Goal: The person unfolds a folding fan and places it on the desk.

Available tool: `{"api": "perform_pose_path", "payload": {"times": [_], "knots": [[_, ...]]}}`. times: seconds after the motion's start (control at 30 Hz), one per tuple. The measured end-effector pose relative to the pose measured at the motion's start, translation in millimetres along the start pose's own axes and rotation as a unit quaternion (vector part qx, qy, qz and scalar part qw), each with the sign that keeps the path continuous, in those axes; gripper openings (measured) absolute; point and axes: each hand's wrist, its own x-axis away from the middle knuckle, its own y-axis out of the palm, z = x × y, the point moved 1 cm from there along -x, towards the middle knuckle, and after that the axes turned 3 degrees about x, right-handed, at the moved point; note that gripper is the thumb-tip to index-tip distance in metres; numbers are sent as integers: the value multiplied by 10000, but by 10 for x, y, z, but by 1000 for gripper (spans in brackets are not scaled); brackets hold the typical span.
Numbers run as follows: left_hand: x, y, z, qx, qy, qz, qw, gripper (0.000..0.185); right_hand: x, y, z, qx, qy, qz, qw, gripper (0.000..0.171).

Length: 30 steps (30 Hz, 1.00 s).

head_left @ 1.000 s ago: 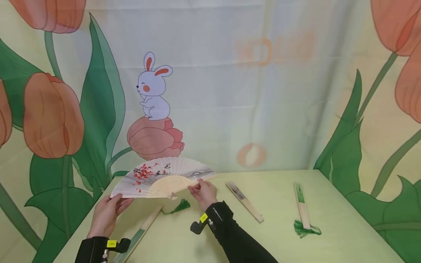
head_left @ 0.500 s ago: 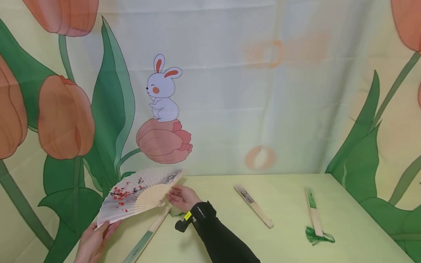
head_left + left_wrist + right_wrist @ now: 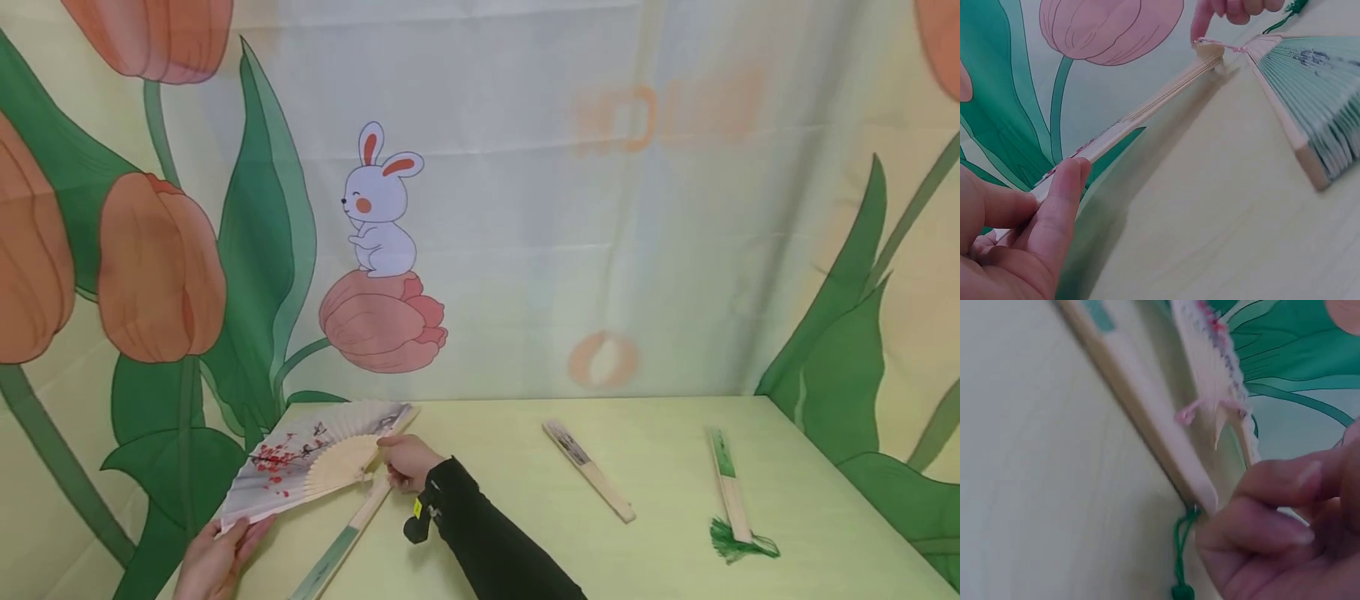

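Observation:
A spread folding fan, white with red blossoms and pale ribs, is held tilted at the table's left side. My left hand pinches its left outer edge between thumb and fingers. At the opposite edge, my right hand grips the ribs near the pivot, thumb on top and other fingers curled. The left wrist view shows the fan edge-on, raised above its shadow, with a pink cord at the pivot. Below it lies a closed green folding fan; its green tassel cord hangs near my right hand.
Two more closed fans lie to the right on the pale green table: one with a dark pattern, one green fan with a green tassel. A printed curtain with tulips and a rabbit stands behind the table.
The spread fan has come lower and shifted left, its left side dropping. My right hand has moved left with it, and its looser fingers have curled in. The head view has turned slightly left.

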Motion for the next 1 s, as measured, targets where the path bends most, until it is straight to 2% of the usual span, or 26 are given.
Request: {"api": "perform_pose_path", "payload": {"times": [0.1, 0.2, 0.3, 0.4, 0.43, 0.53, 0.67, 0.77, 0.9, 1.0], "knots": [[-17, -27, -60, 12, -86, 56, 9999, 56, 8, -7, 20, 1169, -60, 66, 9931, 47], [-32, -57, -87, 110, -166, 109, 9997, 55, 11, -10, 25, 2126, -242, 153, 9767, 46], [-34, -84, -80, 197, -240, 137, 9994, 54, -9, 8, 14, 3132, -616, 324, 9471, 45], [-20, -109, -57, 229, -364, 207, 9989, 53, -51, 47, 12, 4129, -938, 538, 9043, 45], [-9, -115, -44, 163, -386, 249, 9988, 52, -67, 62, 16, 4325, -996, 603, 8941, 45], [18, -135, -14, -133, -456, 525, 9975, 47, -82, 94, 16, 4645, -1096, 775, 8754, 46], [59, -145, 12, -656, -573, 1056, 9906, 45, -38, 106, 0, 4551, -1099, 924, 8788, 46], [82, -165, 22, -909, -730, 1283, 9849, 48, -21, 114, 6, 4504, -1055, 907, 8819, 47], [107, -177, 36, -1324, -773, 1308, 9795, 47, -27, 122, 37, 4510, -1063, 958, 8810, 49], [133, -140, 46, -1938, -750, 1176, 9711, 47, -17, 133, 74, 4433, -1075, 1022, 8840, 48]]}}
